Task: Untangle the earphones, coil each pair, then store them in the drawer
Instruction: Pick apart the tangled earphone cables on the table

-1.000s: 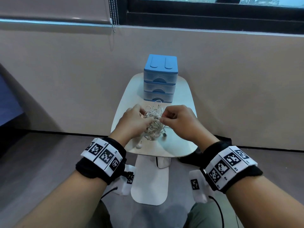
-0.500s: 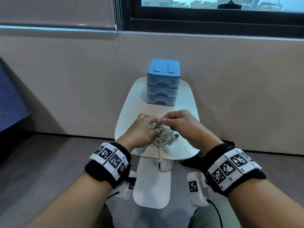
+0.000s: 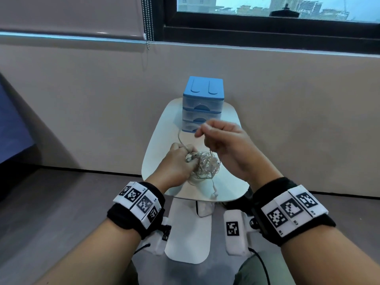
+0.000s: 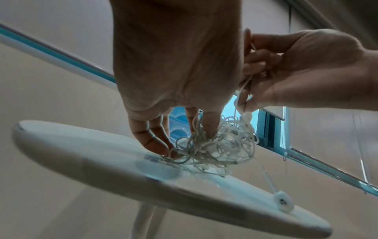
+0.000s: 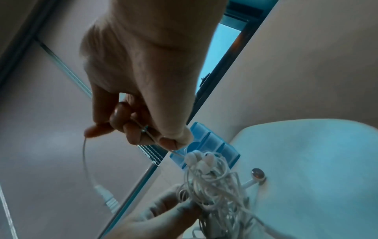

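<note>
one cord lifted up and away from the knot

the table (image 3: 162, 140) carries everything, so take it as the landmark. at its far end stands the blue drawer box (image 3: 202, 103), all drawers closed. on the middle of the table sits the tangle of earphones (image 3: 203, 165), a loose white ball, with one earbud (image 3: 214, 195) trailing toward the near edge.

the left hand (image 3: 174, 165) is down on the table, fingers curled into the left side of the tangle and pinning it. the right hand (image 3: 224, 145) is raised above the table, nearer the drawer box, thumb and curled fingers pinching a single cord (image 5: 147, 131). from that pinch the cord runs down and back to the tangle, while its free end arcs out to a plug (image 5: 106, 198) hanging loose.

so the pull line runs from the pinned ball up toward the drawer box; my guess is the cord frees best drawn along that line, the right hand doing the travelling.
</note>
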The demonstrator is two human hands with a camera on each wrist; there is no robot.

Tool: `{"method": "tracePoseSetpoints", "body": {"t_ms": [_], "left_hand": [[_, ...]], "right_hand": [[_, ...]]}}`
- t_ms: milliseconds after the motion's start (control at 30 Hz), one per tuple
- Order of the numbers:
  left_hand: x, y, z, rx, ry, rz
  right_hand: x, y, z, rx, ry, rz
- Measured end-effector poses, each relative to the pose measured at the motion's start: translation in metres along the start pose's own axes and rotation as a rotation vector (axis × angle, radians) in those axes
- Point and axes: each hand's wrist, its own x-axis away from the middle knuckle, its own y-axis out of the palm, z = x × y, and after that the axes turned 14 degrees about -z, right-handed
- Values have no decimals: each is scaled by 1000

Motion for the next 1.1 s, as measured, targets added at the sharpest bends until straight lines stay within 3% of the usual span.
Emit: {"method": "tracePoseSetpoints", "body": {"t_ms": [200, 367, 567, 700, 767, 867, 933, 1100], "left_hand": [[3, -1, -1, -69, -4, -18], [5, -6, -2, -29, -51, 3], [-1, -17, -3, -58, 53, 222], [4, -16, 6, -106, 187, 386], [6, -14, 5, -165, 190, 358], [12, -13, -5, -268, 149, 164], [19, -16, -8, -289, 139, 54], [26, -24, 6, -363, 90, 49]], "right_hand": [[-7, -7, -16, -226, -45, 94], [-3, -17, -27, 85, -68, 203], [8, -37, -17, 759, 366, 332], [9, -39, 3, 970, 529, 284], [8, -37, 9, 1031, 600, 214], [12, -33, 19, 1081, 713, 106], [14, -33, 25, 1096, 752, 119], [16, -33, 28, 1040, 756, 191]]}}
